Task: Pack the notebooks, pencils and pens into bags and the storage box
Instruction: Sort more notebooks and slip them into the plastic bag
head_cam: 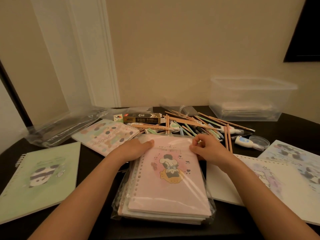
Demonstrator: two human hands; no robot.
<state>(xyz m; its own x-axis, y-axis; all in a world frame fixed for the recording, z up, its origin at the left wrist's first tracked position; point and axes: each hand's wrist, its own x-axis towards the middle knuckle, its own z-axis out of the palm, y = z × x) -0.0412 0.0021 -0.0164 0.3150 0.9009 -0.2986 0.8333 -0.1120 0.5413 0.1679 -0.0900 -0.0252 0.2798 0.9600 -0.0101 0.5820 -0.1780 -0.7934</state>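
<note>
I read this as the sealing step for one bag of notebooks. The clear bag lies near centre on the dark surface. It holds a stack with the pink notebook on top, and its open end points to the far side.

My left hand lies flat on the bag's far left corner, fingers straight, pressing it down. My right hand has its fingers curled at the far right corner and seems to pinch the bag's flap between thumb and fingertips. Whether there is an adhesive strip there I cannot tell.

Next, I judge, the flap has to be folded over the stack and smoothed flat while my left hand keeps the stack from sliding. The film looks thin and slippery, so a light, even pull is called for. After that the bag belongs in the storage box, which stands far right against the wall. Something flat lies at its bottom, too hazy to name.

Much remains. The green notebook lies near left and the bear notebook beyond it. The white notebook and blue notebook lie to the right. All four are unbagged. The pencils and pens are scattered at far centre, between the pen carton and the box. Spare bags lie far left.
</note>
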